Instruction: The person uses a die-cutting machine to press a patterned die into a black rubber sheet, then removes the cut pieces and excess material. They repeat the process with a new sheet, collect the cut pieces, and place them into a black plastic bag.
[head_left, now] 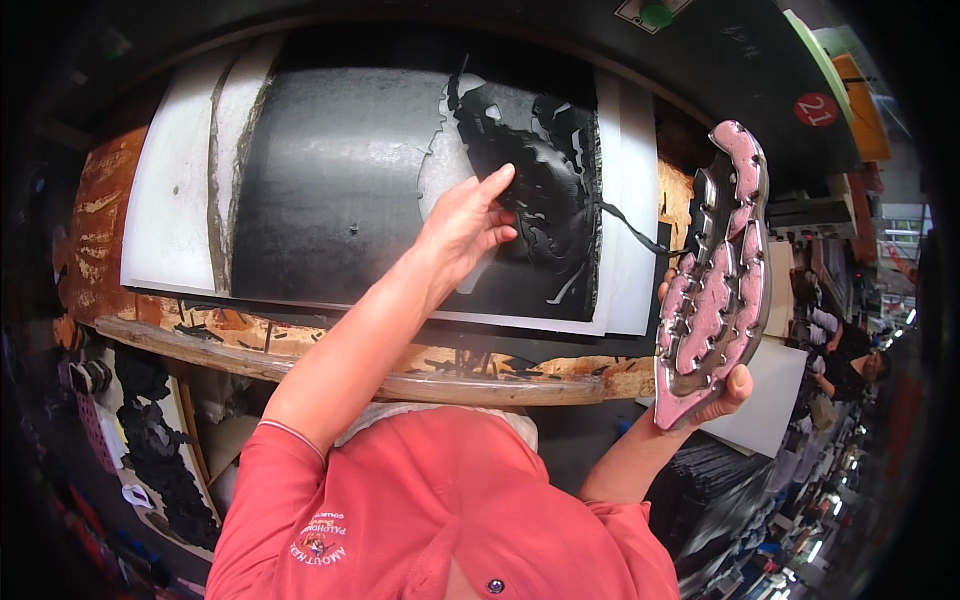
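My left hand [472, 222] reaches over the work board, its thumb and fingers closed around part of a cut black sheet piece [525, 160]. That piece has a ragged, notched edge and looks partly lifted and rumpled. It lies at the right end of a smooth black sheet [335, 190], where a pale grey gap [445, 165] shows. My right hand [728, 395] holds up a long curved cutting die [715, 280] with metal edges and pink foam, gripped by its lower end. A thin black strip [635, 232] stretches between the sheet's right edge and the die.
White boards [170, 190] lie under the black sheet on a worn wooden bench [400, 380]. Dark machine framing with a green button [655, 15] borders the far side. Black scraps [165, 450] are at lower left. Stacked dark sheets [710, 470] stand lower right; another person [850, 365] is beyond.
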Demonstrator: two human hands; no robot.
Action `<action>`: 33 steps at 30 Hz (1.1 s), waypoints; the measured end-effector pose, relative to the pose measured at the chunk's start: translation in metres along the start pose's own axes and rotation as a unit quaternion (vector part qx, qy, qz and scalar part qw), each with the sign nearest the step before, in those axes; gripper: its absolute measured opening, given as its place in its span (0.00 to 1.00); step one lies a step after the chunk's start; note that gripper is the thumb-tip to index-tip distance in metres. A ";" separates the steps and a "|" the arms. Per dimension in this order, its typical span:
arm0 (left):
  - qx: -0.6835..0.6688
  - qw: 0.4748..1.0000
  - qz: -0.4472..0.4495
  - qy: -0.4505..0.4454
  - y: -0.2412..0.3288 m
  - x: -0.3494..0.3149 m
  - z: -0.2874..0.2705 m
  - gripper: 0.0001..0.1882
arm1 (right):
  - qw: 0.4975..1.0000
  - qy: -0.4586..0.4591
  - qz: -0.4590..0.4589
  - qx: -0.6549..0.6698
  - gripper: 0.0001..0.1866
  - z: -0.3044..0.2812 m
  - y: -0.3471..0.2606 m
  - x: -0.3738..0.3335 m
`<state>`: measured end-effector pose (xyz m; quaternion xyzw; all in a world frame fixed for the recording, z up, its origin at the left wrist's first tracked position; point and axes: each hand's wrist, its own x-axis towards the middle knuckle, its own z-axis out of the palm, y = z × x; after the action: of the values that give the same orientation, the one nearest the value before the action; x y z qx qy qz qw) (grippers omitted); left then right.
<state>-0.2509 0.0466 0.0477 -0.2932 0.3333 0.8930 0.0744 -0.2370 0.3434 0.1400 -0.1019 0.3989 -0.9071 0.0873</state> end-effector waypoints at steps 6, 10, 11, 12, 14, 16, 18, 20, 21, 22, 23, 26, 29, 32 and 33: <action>0.055 0.991 0.112 0.042 0.004 -0.014 -0.019 0.14 | 0.999 0.027 -0.006 -0.021 0.51 -0.021 -0.009 -0.014; 0.125 0.975 0.172 0.067 0.007 -0.030 -0.044 0.14 | 0.985 0.071 -0.028 -0.152 0.44 -0.035 -0.013 -0.002; 0.136 0.972 0.173 0.078 0.008 -0.032 -0.049 0.14 | 0.974 0.085 -0.049 -0.204 0.41 -0.039 -0.009 0.001; 0.119 0.966 0.209 0.089 0.010 -0.033 -0.052 0.11 | 0.963 0.084 -0.040 -0.252 0.42 -0.041 -0.009 0.005; 0.169 0.962 0.187 0.109 0.016 -0.040 -0.062 0.11 | 0.935 0.105 -0.060 -0.335 0.40 -0.049 0.000 0.011; 0.177 0.962 0.171 0.121 0.018 -0.046 -0.066 0.12 | 0.896 0.140 -0.041 -0.420 0.43 -0.058 0.009 0.016; 0.179 0.962 0.167 0.122 0.018 -0.050 -0.068 0.13 | 0.872 0.157 -0.011 -0.464 0.44 -0.065 0.024 0.018; 0.173 0.963 0.167 0.121 0.015 -0.053 -0.068 0.14 | 0.787 0.138 -0.004 -0.602 0.43 -0.068 0.042 0.021; 0.166 0.964 0.175 0.113 0.012 -0.055 -0.068 0.14 | 0.726 0.107 0.008 -0.679 0.42 -0.065 0.048 0.021; 0.160 0.964 0.180 0.109 0.009 -0.056 -0.067 0.14 | 0.637 0.094 0.019 -0.765 0.41 -0.058 0.060 0.019; 0.151 0.965 0.196 0.087 0.007 -0.056 -0.067 0.14 | 0.608 0.028 -0.043 -0.792 0.40 -0.049 0.068 0.018; 0.162 0.968 0.179 0.069 0.002 -0.058 -0.068 0.14 | 0.628 -0.114 -0.144 -0.757 0.39 -0.005 0.088 0.015; 0.139 0.972 0.179 0.061 -0.001 -0.059 -0.066 0.13 | 0.651 -0.260 -0.212 -0.681 0.32 0.039 0.125 0.027; 0.110 0.971 0.202 0.070 -0.002 -0.062 -0.061 0.14 | 0.663 -0.289 -0.209 -0.658 0.14 0.062 0.163 0.048; 0.104 0.971 0.206 0.066 -0.003 -0.064 -0.059 0.14 | 0.682 -0.277 -0.239 -0.633 0.07 0.065 0.170 0.050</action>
<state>-0.1698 0.0149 0.0466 -0.2671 0.4812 0.8286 -0.1028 -0.2561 0.1723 0.0627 -0.4713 0.7978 -0.3591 -0.1114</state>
